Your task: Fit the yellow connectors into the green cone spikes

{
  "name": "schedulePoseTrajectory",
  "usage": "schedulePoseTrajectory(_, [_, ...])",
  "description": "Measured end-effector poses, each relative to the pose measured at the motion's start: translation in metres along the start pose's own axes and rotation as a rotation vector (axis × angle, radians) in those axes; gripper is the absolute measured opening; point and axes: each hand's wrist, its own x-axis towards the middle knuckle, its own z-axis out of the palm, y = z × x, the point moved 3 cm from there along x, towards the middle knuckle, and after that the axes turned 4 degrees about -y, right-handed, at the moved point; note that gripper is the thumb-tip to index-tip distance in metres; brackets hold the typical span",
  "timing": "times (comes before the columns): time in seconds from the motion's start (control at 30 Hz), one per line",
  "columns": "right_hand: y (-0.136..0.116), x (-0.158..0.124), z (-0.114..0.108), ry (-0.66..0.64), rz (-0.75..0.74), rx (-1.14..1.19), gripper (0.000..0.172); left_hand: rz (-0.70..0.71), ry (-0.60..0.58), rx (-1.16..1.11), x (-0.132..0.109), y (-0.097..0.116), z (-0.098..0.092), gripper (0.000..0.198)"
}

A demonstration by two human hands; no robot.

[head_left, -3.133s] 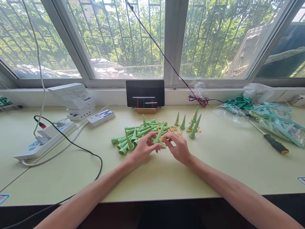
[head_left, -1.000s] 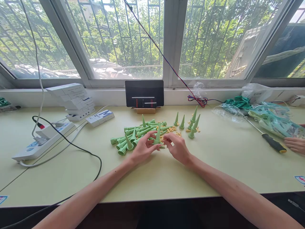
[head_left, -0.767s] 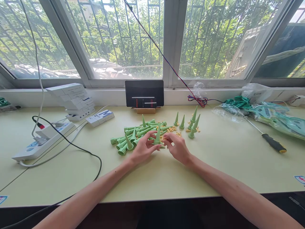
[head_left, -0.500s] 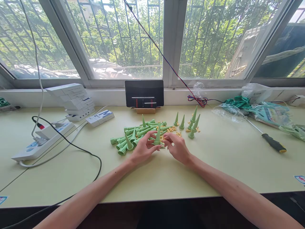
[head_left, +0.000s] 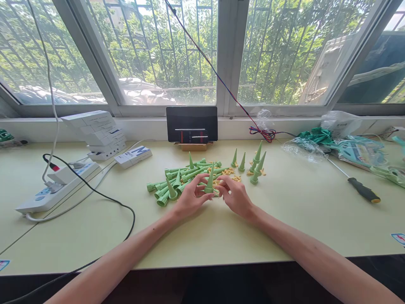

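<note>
Fingers of the left hand (head_left: 190, 196) hold a green cone (head_left: 210, 181) point-up between them; those of the right hand (head_left: 236, 196) curl just beside it (whether gripping anything, I cannot tell), yellow pieces (head_left: 228, 171) lying beyond their tips.

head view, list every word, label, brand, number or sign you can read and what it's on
"M", seemingly, large and blue: flat white box; its smaller print is unreadable.
Phone screen: digits, too blurred to read.
Stacked white boxes: print too small.
Plastic packets: label blurred.
Table-edge sticker: mark too small.
</note>
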Motion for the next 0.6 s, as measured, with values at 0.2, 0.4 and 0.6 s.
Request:
schedulePoseTrajectory(0.2, [-0.0007, -0.0005, 0.0011, -0.015, 0.011, -0.002, 0.01, 0.0, 0.01, 0.02, 0.0, -0.0004, -0.0001, 0.05])
schedulePoseTrajectory(0.4, [-0.0002, -0.0017, 0.0015, -0.038, 0.03, -0.035, 0.012, 0.024, 0.008, 0.031, 0.0008, 0.001, 0.0008, 0.05])
schedulePoseTrajectory(0.6, [-0.0019, -0.0012, -0.0001, -0.078, 0.079, -0.057, 0.015, 0.042, -0.002, 0.045, 0.001, 0.0025, 0.0014, 0.05])
